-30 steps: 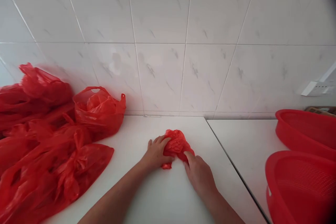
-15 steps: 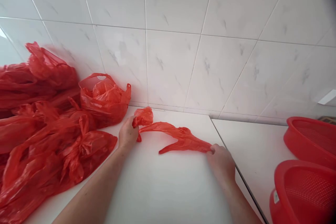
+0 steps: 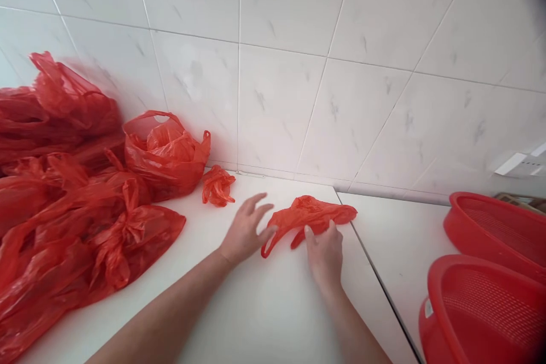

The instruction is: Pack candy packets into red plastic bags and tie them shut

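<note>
A red plastic bag (image 3: 305, 213) lies crumpled on the white tabletop, its handle loops toward me. My left hand (image 3: 245, 233) is open at the bag's left end, fingers spread, with the thumb close to a handle loop; whether it touches is unclear. At the bag's lower right edge, my right hand (image 3: 325, 253) has thumb and fingers apart, the fingertips against the plastic. A small bunched red bag (image 3: 218, 186) sits by itself behind my left hand, close to the wall.
A large heap of red plastic bags (image 3: 81, 216) fills the left side. An upright bag (image 3: 166, 153) stuffed with others stands against the tiled wall (image 3: 281, 102). Two red perforated baskets (image 3: 435, 278) stand at the right, beyond a dark seam (image 3: 379, 273) between the tabletops.
My left hand has let go of the small bunched bag, now lying near the wall, and moved right. My right hand has moved left and loosened its pinch on the other bag's end.
</note>
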`<action>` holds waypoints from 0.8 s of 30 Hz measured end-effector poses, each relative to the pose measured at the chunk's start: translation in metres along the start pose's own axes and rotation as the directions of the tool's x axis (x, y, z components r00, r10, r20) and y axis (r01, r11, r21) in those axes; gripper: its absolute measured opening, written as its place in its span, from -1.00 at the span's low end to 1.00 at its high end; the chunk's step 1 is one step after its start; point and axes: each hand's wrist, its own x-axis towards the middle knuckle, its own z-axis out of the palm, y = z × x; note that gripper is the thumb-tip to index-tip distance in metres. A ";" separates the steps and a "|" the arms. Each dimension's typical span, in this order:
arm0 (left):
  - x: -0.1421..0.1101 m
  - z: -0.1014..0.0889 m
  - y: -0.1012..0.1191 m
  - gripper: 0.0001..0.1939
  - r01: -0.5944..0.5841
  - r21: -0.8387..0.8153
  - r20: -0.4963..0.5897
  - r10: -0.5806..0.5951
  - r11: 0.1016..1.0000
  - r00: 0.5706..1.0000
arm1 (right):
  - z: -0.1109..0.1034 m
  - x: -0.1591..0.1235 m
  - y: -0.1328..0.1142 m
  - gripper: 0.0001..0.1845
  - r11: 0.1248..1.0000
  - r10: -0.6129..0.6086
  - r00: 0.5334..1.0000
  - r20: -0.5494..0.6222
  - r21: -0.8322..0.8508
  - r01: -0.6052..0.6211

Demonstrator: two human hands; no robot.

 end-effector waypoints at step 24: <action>-0.004 0.015 0.040 -0.68 0.703 -0.645 0.524 -0.498 0.298 0.691 | 0.000 -0.008 -0.011 -0.76 0.601 -0.147 0.916 0.373 0.769 -0.216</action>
